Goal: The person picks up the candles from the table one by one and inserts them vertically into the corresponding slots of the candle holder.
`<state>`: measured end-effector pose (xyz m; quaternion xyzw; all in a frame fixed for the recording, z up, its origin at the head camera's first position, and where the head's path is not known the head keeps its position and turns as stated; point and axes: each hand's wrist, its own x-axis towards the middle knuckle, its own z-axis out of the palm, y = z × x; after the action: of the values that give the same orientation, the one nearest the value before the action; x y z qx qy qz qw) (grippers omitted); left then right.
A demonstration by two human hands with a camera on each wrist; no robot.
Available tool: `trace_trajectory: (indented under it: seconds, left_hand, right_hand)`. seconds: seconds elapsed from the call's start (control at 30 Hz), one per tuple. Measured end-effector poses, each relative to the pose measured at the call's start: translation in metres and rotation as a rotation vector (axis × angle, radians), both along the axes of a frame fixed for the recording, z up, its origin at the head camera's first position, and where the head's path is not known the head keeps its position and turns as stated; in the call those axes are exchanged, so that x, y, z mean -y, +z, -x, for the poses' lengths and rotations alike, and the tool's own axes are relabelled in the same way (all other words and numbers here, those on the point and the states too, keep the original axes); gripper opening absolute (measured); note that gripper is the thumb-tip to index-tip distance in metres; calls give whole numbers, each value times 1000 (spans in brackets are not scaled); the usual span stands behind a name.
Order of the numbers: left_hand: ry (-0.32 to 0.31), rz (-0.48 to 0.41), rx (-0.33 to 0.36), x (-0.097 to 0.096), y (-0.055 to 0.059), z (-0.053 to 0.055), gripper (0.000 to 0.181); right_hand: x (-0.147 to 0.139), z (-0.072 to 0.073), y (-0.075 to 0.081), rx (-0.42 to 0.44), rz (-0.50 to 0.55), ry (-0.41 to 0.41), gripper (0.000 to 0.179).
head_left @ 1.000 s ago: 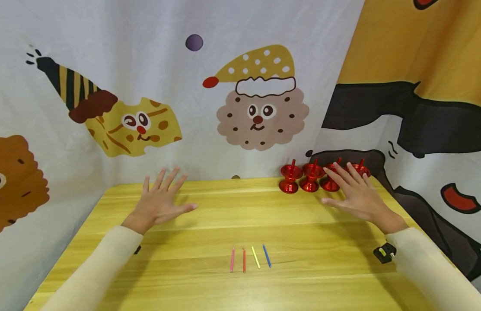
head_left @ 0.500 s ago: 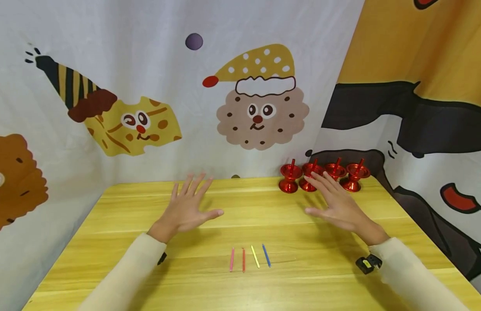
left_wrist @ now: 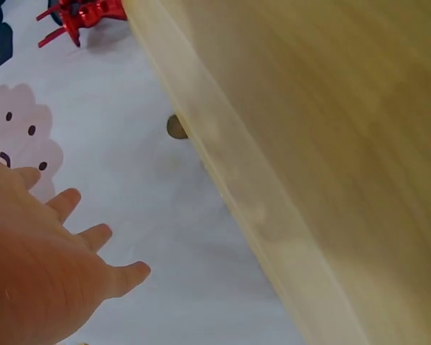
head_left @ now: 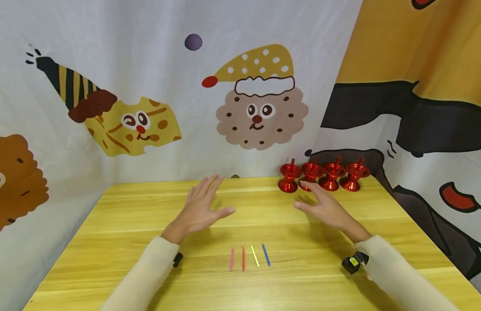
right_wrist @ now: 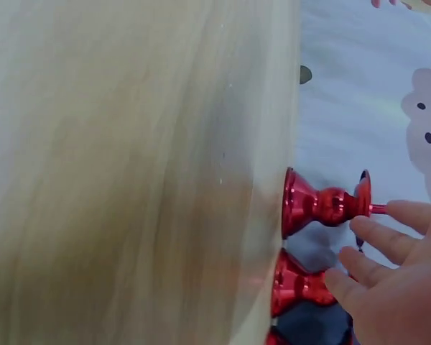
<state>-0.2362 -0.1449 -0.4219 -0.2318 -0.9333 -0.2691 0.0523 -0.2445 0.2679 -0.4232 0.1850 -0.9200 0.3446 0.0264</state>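
Head view, and two bare hands are up: left hand (head_left: 200, 210) and right hand (head_left: 329, 211), thumbs wide of fingers, gripping nothing! Handling looks unbegun (my read, anyway): four slim candle-like sticks (head_left: 255, 256), pink, red, yellow, blue, all lie on the pale-yellow wood-grain table (head_left: 88, 255), four shiny red metallic stemmed cups (head_left: 332, 172) behind.

The place looks like a curtained-off nook: white cartoon-printed fabric (head_left: 197, 95) hangs at twelve o'clock, ochre-and-black printed fabric (head_left: 427, 108) at two, beyond a yellow wood-grain bench (head_left: 256, 220).
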Motion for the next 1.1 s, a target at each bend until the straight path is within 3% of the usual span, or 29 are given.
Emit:
trace_trajectory:
  seconds: [0.13,0.3,0.6,0.9,1.1]
  left_hand:
    - [-22,-50,17,-7,1,3,100]
    - [-41,-139,88,-16,3,8,99]
    - [-66,-279,215,-32,2,17,94]
    - [-77,-350,265,-44,2,23,89]
    - [-70,-379,288,-49,0,34,90]
  right_hand:
    - [5,11,-3,55,40,-24,83]
    - [8,22,-8,146,101,-71,92]
    - [14,44,-19,231,171,-109,101]
    - [21,56,-22,249,243,-116,82]
    - [24,61,-22,299,282,-105,85]
